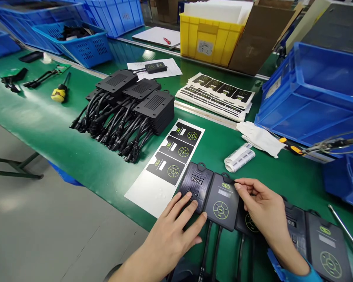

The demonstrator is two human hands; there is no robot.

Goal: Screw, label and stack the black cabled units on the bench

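My left hand (178, 227) lies spread over a black controller box (198, 180) with a bare digital display, its fingertips on the box's lower part. Beside it a dark panel sticker (219, 199), with a clear window and a yellow-green button ring, covers another box. My right hand (263, 205) pinches this sticker's upper right corner between thumb and forefinger. Under that hand another stickered box (242, 217) is partly hidden. Further right are an uncovered box (295, 225) and a stickered one (328, 243). Black cables (216, 250) run from the boxes toward me.
A sticker sheet (147, 196) lies left of the boxes, near stacked cabled controllers (154, 107). Behind are more sticker sheets (214, 103), a label roll (239, 157), a white glove (260, 139) and a blue bin (312, 94). A screwdriver (59, 93) lies far left.
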